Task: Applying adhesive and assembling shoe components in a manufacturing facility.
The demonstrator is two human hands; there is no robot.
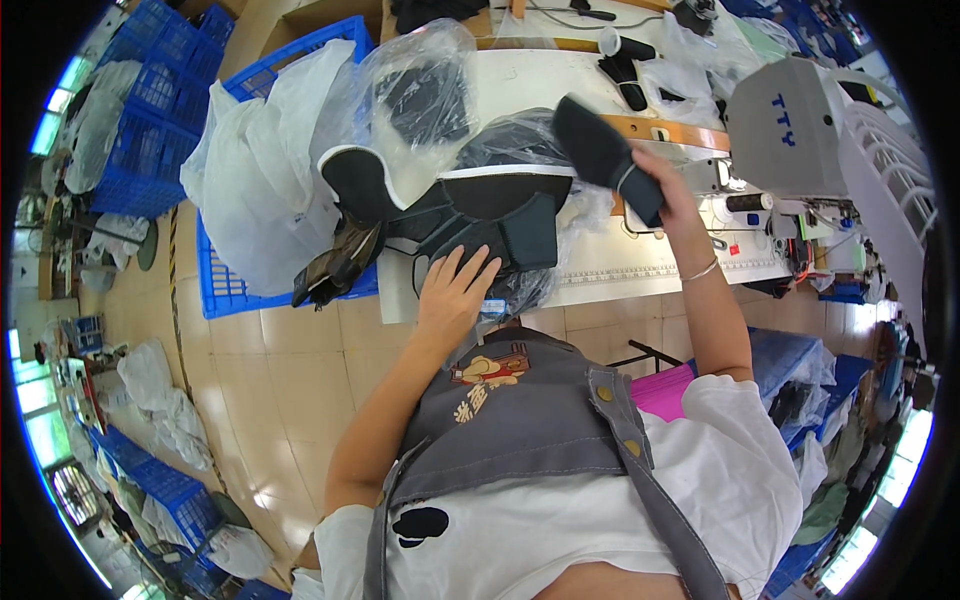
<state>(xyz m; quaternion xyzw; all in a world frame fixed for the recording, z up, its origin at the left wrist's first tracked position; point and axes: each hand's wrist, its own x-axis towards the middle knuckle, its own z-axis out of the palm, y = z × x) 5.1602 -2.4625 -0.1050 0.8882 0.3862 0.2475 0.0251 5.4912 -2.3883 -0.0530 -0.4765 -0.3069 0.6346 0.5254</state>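
Observation:
My right hand [668, 192] grips a bundle of dark fabric pieces [592, 143], bound with a light band and held above the table to the right. The bundle's far end is slightly blurred. My left hand [455, 295] lies with fingers stretched over dark cut pieces [522, 232] near the table's front edge. Touching these is a black piece with white edging [515, 193]. A second white-edged, curved black piece [358, 185] sits further left. Clear plastic bags [420, 95] with dark contents lie behind the pieces.
A sewing machine [780, 130] stands at the right of the white table [590, 270]. A blue crate [215, 285] with white plastic bags [265, 165] is at the left. Small black bundles [625, 82] lie at the back. Blue crates [150, 150] are stacked far left.

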